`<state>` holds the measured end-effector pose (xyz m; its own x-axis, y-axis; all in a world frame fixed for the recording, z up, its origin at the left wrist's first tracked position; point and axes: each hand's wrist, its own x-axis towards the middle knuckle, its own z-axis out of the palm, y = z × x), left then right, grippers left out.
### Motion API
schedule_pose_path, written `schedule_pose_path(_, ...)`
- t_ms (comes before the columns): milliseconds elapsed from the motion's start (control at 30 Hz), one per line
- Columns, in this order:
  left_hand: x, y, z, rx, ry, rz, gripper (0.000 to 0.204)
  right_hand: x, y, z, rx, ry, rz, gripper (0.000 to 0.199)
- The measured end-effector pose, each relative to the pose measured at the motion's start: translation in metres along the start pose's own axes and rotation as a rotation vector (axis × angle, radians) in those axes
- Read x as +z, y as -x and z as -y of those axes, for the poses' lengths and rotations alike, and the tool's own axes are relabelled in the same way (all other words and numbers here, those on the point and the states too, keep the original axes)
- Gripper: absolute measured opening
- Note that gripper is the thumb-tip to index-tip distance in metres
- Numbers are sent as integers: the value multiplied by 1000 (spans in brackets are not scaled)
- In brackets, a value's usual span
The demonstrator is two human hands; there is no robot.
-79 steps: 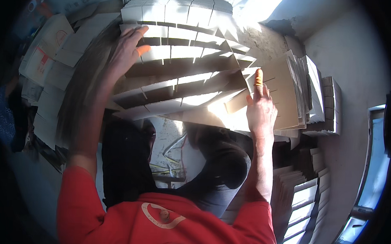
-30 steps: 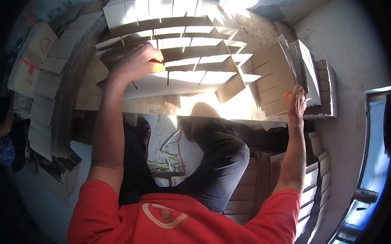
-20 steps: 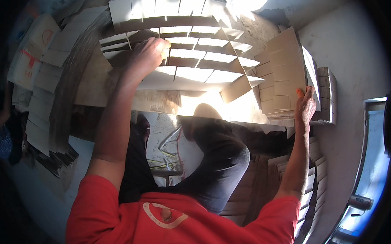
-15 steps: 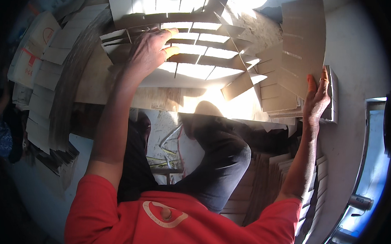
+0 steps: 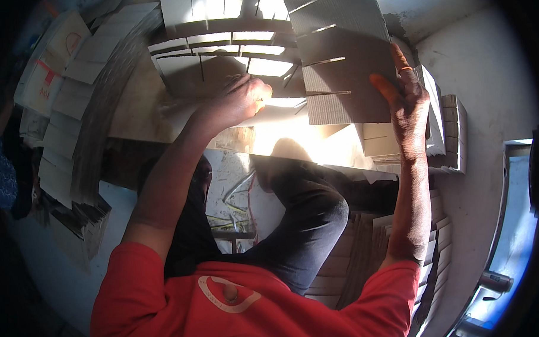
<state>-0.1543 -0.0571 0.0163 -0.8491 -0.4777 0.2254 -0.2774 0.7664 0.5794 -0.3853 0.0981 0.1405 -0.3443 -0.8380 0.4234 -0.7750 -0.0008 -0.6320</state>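
Observation:
My right hand (image 5: 409, 108) grips the right edge of a slotted cardboard sheet (image 5: 338, 70), thumb on its near face. The sheet is held up at a tilt, with several slits cut in from its left side. My left hand (image 5: 245, 99) is closed at the near side of a cardboard divider grid (image 5: 189, 73), made of long strips standing on edge. Whatever its curled fingers hold is hidden from view. Strong sunlight falls across the grid and the wooden work surface (image 5: 129, 116).
Behind the grid stands a row of slotted cardboard pieces (image 5: 216, 3). A long stack of cardboard (image 5: 106, 85) runs along the left, beside a white box (image 5: 50, 66). More cardboard stacks (image 5: 455, 130) stand at right. My bent knee (image 5: 321, 212) is below the surface's front edge.
My right hand has swung the cardboard sheet from the right stack leftward, over the grid's right end. My left hand has moved right and nearer to me, and its fingers have curled closed.

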Motion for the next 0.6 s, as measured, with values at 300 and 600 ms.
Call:
schedule_pose_path(300, -5, -1, -5, -12, -31, -5, 12, -3, -7, 2, 75, 4, 78, 60)
schedule_pose_path(600, -9, -4, -12, -36, 61, -17, 15, 11, -11, -9, 12, 61, 95, 63)
